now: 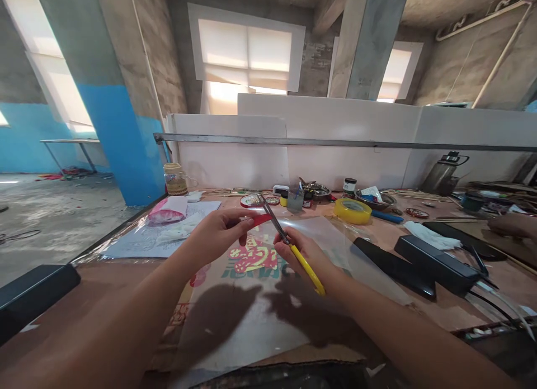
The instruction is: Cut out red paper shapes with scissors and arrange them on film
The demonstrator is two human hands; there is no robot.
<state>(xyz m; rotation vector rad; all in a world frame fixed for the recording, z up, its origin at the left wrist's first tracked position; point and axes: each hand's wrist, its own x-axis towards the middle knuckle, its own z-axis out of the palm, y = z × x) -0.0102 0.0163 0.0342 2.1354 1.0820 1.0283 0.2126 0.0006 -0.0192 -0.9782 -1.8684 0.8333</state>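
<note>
My left hand (224,232) pinches a small red strip (260,219) between thumb and fingers. Yellow-handled scissors (274,221) are in my right hand (308,255), their blades pointing up and away, at the strip's right end. Whether the blades touch the strip is hard to tell. Below both hands lies a translucent sheet (251,327) on the table. A pink and yellow patterned piece (255,255) with green lettering shows beneath my hands. Shadows of my hands fall across the sheet.
Papers (197,216) and a glass jar (175,179) are at the left. Yellow tape (352,210), a black case (436,263), a dark bottle (440,174) and bowls stand at the right. Another person's hand (514,226) rests at the far right edge.
</note>
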